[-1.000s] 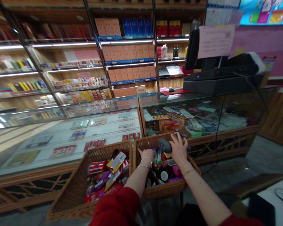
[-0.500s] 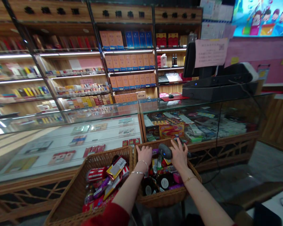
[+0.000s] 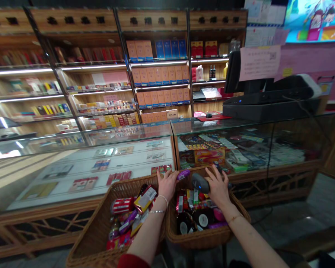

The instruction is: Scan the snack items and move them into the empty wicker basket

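My left hand [image 3: 167, 183] is closed on a small purple snack packet [image 3: 183, 174], which sticks out to the right of the fingers above the rims of the two baskets. In my right hand [image 3: 218, 188] is a dark grey barcode scanner [image 3: 200, 183] with a blue light, its head turned left toward the packet. Below that hand, the right wicker basket [image 3: 195, 242] holds dark round packs with white labels and several colourful snacks. The left wicker basket [image 3: 85, 236] contains a red-and-white striped pack [image 3: 122, 205], a yellow-and-red packet [image 3: 145, 199] and other packets.
Behind the baskets runs a glass display counter [image 3: 145, 130] with flat packs inside. On its right part stand a black monitor [image 3: 233, 72] and a cash register base [image 3: 268, 108]. A black cable [image 3: 270, 149] hangs down the counter front. Lit shelves of boxes [image 3: 162, 74] line the wall.
My left hand has moved left and up with the purple packet, now over the line between the baskets. The scanner stays in my right hand. The view has shifted slightly left.
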Demonstrator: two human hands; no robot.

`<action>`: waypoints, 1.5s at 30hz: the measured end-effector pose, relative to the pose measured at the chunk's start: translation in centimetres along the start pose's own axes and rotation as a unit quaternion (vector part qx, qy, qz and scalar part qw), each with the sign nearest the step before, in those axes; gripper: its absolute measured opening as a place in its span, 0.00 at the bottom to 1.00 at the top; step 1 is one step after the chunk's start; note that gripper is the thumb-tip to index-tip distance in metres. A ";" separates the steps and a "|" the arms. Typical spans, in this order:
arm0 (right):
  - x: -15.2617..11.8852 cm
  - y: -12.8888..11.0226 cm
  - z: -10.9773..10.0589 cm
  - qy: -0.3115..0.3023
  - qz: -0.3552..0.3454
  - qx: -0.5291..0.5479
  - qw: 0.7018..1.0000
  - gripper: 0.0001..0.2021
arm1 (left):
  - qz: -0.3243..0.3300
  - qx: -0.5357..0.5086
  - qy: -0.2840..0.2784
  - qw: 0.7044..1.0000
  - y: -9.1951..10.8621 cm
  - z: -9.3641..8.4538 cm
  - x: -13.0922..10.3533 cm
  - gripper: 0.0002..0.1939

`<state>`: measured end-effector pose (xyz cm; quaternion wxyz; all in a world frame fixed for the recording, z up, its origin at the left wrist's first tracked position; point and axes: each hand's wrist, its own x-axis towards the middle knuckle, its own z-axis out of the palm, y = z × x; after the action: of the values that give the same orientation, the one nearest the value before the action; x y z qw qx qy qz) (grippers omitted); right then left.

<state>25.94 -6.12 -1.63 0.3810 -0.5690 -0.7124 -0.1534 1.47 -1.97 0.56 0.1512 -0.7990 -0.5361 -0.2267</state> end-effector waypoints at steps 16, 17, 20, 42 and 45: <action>-0.1 -0.3 -0.2 -0.033 -0.027 0.006 0.999 0.17 | -0.014 -0.034 -0.010 0.999 -0.1 0.3 -0.4 0.20; -0.1 -0.3 -0.2 -0.035 -0.027 0.006 0.999 0.17 | -0.013 -0.032 -0.011 0.999 0.0 0.2 -0.4 0.20; -0.2 -0.3 -0.2 -0.036 -0.030 0.006 0.999 0.17 | -0.014 -0.027 -0.017 0.999 0.0 0.1 -0.4 0.21; -0.3 -0.3 -0.1 -0.038 -0.038 0.026 0.998 0.18 | -0.012 -0.018 -0.014 1.000 -0.1 0.5 -0.4 0.20; -0.2 -0.4 -0.2 -0.039 -0.034 0.034 0.998 0.18 | -0.013 -0.016 -0.016 1.000 -0.1 0.5 -0.4 0.21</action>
<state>25.67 -6.50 -1.58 0.3663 -0.5368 -0.7506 -0.1195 1.35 -2.02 -0.12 0.1265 -0.7976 -0.5454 -0.2245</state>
